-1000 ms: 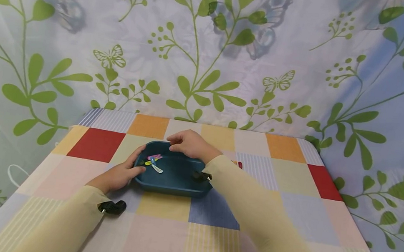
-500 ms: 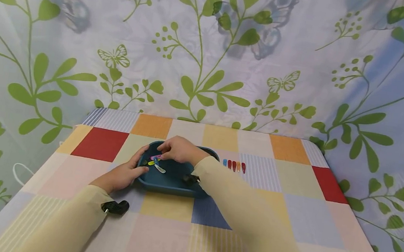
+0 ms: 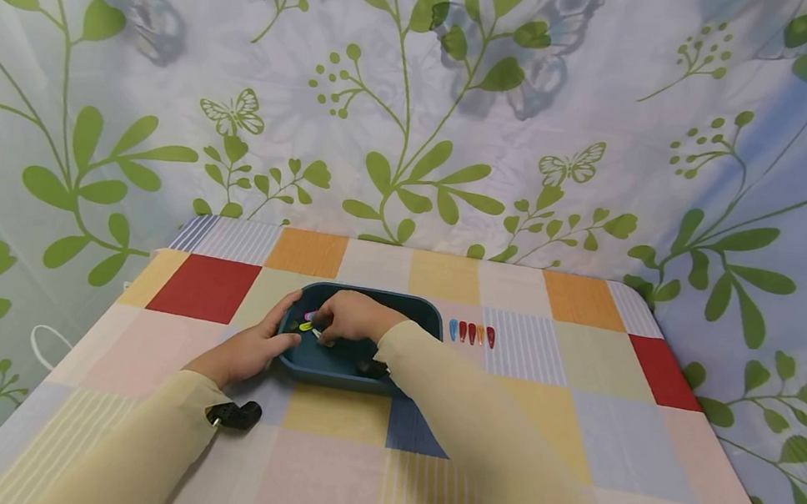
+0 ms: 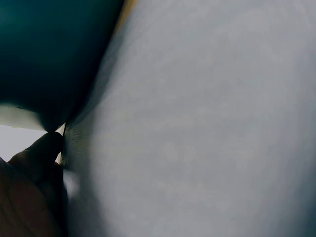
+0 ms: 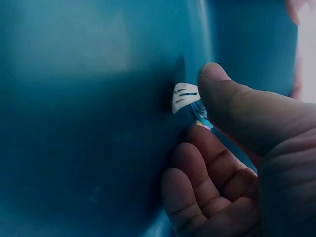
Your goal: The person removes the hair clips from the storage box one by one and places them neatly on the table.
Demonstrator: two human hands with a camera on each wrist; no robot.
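A dark teal tray point(image 3: 350, 382) lies on the table. My left hand point(image 3: 250, 348) holds its left side, with the thumb over the near-left rim and the fingers along the outer wall. Inside the tray, my right hand point(image 3: 358, 316) reaches to the left part and pinches a white hair clip point(image 5: 184, 96) between thumb and forefinger, the other fingers curled. A blue hair clip point(image 5: 201, 111) shows just behind it. A yellow-green clip point(image 3: 305, 326) and a pink clip point(image 3: 310, 316) lie by the fingertips, partly covered by the right hand in the head view.
Right of the tray, several hair clips stand in a row on the patchwork tablecloth point(image 3: 632, 482): a blue clip point(image 3: 453, 329), red ones and an orange clip point(image 3: 480, 334). A white cable point(image 3: 45, 342) loops at the table's left edge. A leaf-patterned curtain point(image 3: 422, 103) hangs behind.
My right hand has come down and left from above the tray's far rim to the clips inside. The clip row at right has come into sight. The left hand keeps its hold.
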